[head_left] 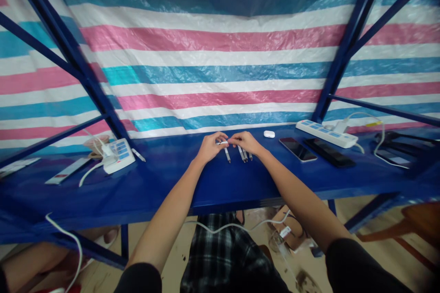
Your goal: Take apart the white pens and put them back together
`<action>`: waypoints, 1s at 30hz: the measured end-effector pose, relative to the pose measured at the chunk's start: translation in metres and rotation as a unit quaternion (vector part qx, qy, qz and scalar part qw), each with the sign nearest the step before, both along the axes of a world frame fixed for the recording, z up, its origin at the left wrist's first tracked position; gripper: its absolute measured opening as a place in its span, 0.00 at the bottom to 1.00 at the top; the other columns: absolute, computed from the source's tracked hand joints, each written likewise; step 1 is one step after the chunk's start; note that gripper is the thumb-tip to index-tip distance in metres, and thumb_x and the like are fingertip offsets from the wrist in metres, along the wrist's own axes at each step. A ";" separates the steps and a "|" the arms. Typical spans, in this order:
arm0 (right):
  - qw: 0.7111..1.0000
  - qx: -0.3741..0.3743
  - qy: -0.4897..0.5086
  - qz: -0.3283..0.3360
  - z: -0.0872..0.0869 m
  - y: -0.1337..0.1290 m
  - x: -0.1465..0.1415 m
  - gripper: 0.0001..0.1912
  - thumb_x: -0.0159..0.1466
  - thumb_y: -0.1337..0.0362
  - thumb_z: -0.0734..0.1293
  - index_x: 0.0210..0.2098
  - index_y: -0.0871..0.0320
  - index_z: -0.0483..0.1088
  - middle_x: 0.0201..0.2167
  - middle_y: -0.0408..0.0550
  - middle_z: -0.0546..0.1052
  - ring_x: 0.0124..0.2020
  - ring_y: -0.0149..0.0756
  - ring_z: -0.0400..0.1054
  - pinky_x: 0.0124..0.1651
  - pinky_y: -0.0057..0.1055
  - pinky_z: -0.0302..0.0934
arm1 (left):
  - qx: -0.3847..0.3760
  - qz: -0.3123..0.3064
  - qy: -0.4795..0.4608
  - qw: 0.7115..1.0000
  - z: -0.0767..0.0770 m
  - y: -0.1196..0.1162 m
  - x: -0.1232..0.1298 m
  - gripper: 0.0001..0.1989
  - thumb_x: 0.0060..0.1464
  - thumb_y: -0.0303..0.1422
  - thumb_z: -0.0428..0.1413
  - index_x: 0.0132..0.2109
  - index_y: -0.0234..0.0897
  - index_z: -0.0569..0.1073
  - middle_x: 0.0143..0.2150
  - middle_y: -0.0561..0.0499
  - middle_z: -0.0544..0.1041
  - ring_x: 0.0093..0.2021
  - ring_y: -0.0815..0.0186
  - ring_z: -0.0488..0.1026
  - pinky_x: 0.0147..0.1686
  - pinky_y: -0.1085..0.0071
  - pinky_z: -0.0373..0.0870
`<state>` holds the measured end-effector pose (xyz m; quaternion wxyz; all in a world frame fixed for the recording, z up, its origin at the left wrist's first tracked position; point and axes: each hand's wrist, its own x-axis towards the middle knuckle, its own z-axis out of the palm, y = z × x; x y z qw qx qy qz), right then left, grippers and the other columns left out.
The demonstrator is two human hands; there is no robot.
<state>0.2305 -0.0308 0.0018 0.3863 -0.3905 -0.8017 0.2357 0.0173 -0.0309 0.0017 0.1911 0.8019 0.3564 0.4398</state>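
My left hand [210, 147] is closed in a pinch around a white pen [222, 143], held roughly level just above the blue table. At the pen's right end, the fingertips of my right hand [248, 142] are pressed together and cover its tip. Below my left fingers lies another white pen [228, 156] with a dark end. Several more pens [241, 154] lie side by side under my right hand, which partly hides them.
A white earphone case [269, 134], two phones [297, 149] and a power strip [326, 133] lie to the right on the blue table [165, 183]. Leftward are another power strip [119, 155] and a loose white pen [138, 155]. Blue metal posts [338, 63] frame the striped sheet behind.
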 end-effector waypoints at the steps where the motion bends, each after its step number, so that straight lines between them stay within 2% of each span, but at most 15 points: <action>1: 1.000 -0.003 -0.002 -0.005 0.001 -0.001 0.000 0.20 0.66 0.51 0.67 0.28 0.59 0.78 0.22 0.44 0.76 0.23 0.32 0.64 0.32 0.29 0.54 | -0.005 -0.002 -0.005 1.000 0.000 0.000 0.000 0.13 0.51 0.34 0.67 0.45 0.37 0.79 0.37 0.50 0.83 0.37 0.64 0.79 0.43 0.68 0.75; 3: 1.000 -0.017 0.003 -0.009 0.002 -0.003 0.000 0.22 0.67 0.49 0.66 0.27 0.60 0.78 0.21 0.43 0.75 0.21 0.30 0.61 0.30 0.29 0.52 | -0.013 -0.005 -0.017 1.000 0.001 -0.001 0.000 0.13 0.51 0.35 0.67 0.44 0.37 0.79 0.37 0.50 0.83 0.37 0.63 0.79 0.42 0.68 0.75; 7: 0.999 -0.025 0.039 0.017 0.001 -0.002 -0.001 0.19 0.63 0.49 0.70 0.41 0.59 0.78 0.29 0.45 0.80 0.28 0.34 0.68 0.33 0.28 0.57 | 0.007 0.000 -0.010 1.000 0.002 -0.001 -0.001 0.13 0.52 0.36 0.67 0.44 0.38 0.79 0.38 0.49 0.83 0.39 0.62 0.80 0.44 0.67 0.75; 9: 0.999 -0.021 0.033 0.019 0.000 -0.001 0.000 0.18 0.63 0.49 0.70 0.38 0.59 0.78 0.29 0.45 0.80 0.30 0.35 0.70 0.35 0.28 0.58 | 0.024 0.006 0.005 1.000 0.002 -0.001 0.000 0.12 0.52 0.35 0.67 0.44 0.38 0.79 0.39 0.50 0.83 0.39 0.63 0.79 0.44 0.67 0.74; 12: 1.000 -0.030 0.001 0.008 0.000 -0.001 0.000 0.24 0.68 0.46 0.63 0.29 0.59 0.76 0.25 0.46 0.78 0.25 0.33 0.66 0.32 0.29 0.56 | 0.048 0.011 0.024 0.999 0.003 -0.002 0.000 0.11 0.52 0.33 0.66 0.43 0.39 0.79 0.39 0.51 0.82 0.39 0.63 0.78 0.42 0.68 0.72; 16: 0.999 -0.023 0.033 0.026 0.001 -0.001 0.001 0.19 0.64 0.47 0.69 0.38 0.58 0.77 0.29 0.45 0.80 0.28 0.34 0.68 0.34 0.29 0.57 | 0.065 0.007 0.038 0.997 0.003 -0.004 0.000 0.11 0.53 0.32 0.65 0.45 0.40 0.78 0.39 0.51 0.82 0.39 0.64 0.77 0.42 0.69 0.71; 20: 1.000 -0.029 -0.001 0.009 0.002 -0.003 0.001 0.24 0.68 0.45 0.63 0.32 0.59 0.76 0.23 0.44 0.76 0.23 0.32 0.64 0.31 0.29 0.55 | 0.076 0.007 0.048 0.996 0.002 -0.003 0.000 0.11 0.53 0.32 0.64 0.45 0.40 0.78 0.39 0.52 0.81 0.40 0.64 0.77 0.42 0.69 0.71; 23: 0.999 -0.026 0.013 0.025 0.003 -0.004 0.001 0.20 0.65 0.46 0.67 0.38 0.59 0.76 0.27 0.44 0.78 0.26 0.33 0.67 0.33 0.28 0.56 | 0.073 0.000 0.046 0.996 0.002 -0.003 0.000 0.12 0.54 0.32 0.64 0.46 0.41 0.77 0.39 0.52 0.81 0.39 0.64 0.77 0.41 0.70 0.71; 27: 0.999 -0.029 -0.014 0.013 0.003 -0.004 0.001 0.24 0.69 0.46 0.62 0.33 0.59 0.76 0.24 0.45 0.77 0.23 0.32 0.64 0.31 0.29 0.54 | 0.070 0.003 0.047 0.996 0.001 -0.003 0.001 0.12 0.54 0.32 0.64 0.46 0.41 0.76 0.39 0.52 0.81 0.39 0.64 0.77 0.41 0.70 0.70; 30: 0.999 -0.023 -0.001 0.024 0.002 -0.004 0.000 0.20 0.66 0.47 0.66 0.39 0.59 0.76 0.27 0.44 0.79 0.25 0.32 0.67 0.32 0.28 0.55 | 0.065 0.004 0.054 0.996 0.000 -0.003 0.001 0.12 0.54 0.32 0.64 0.46 0.41 0.75 0.39 0.52 0.81 0.39 0.64 0.77 0.41 0.70 0.70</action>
